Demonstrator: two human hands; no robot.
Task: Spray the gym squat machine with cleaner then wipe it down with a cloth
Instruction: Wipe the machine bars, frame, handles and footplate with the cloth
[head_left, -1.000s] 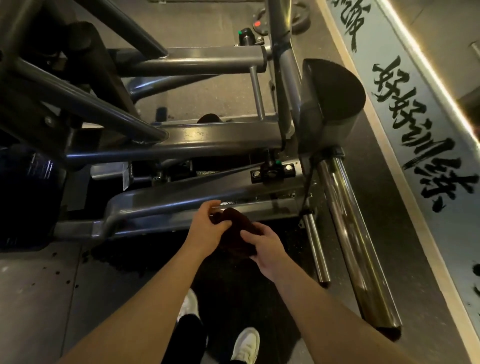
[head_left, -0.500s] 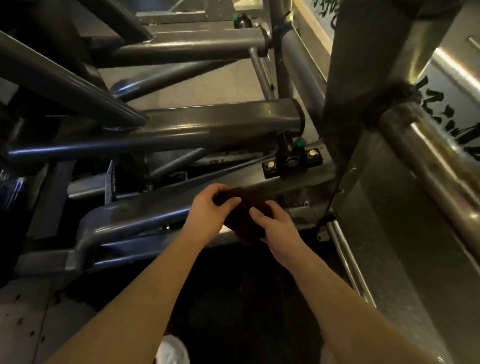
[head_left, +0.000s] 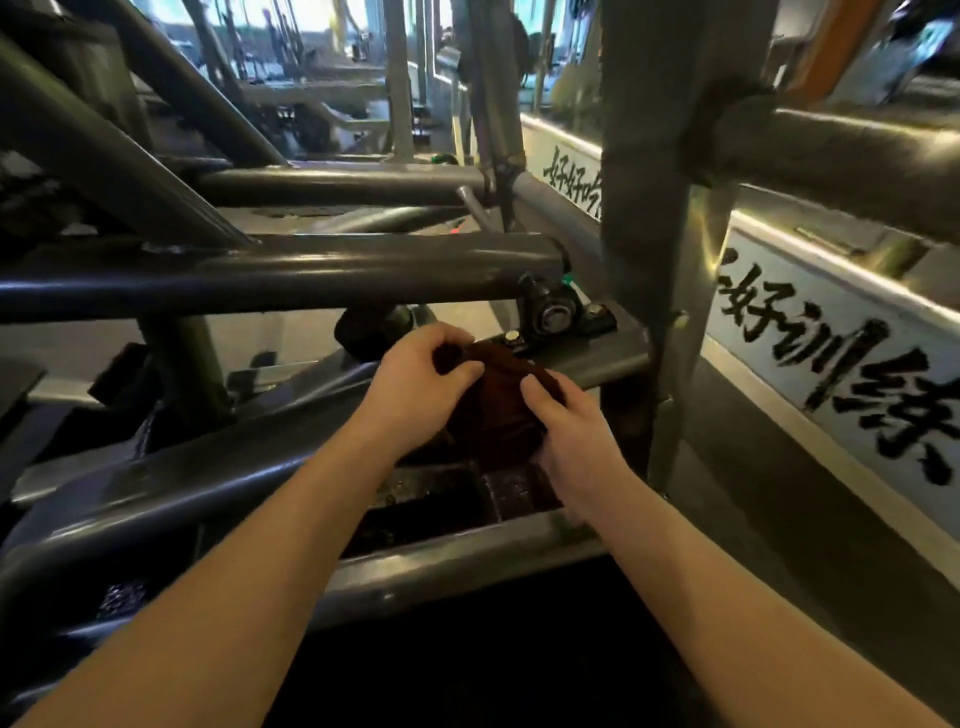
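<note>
A dark reddish-brown cloth (head_left: 498, 410) is bunched between both hands in the middle of the view. My left hand (head_left: 415, 389) pinches its upper left edge with thumb and fingers. My right hand (head_left: 571, 431) grips its right side, thumb on top. The cloth sits just above the lower grey frame rail (head_left: 208, 483) of the squat machine, close to a bolted bearing block (head_left: 556, 312). No spray bottle is in view.
Thick grey tubes (head_left: 291, 270) cross the view above the hands. A wide upright post (head_left: 654, 208) stands right of the hands with a horizontal bar (head_left: 841, 156) off it. A low wall with black brush lettering (head_left: 831, 343) runs along the right. More gym gear is far behind.
The view has dropped lower and closer to the frame and tilted up, so the gym behind shows. Both hands stay on the cloth and have moved nearer the bearing block.
</note>
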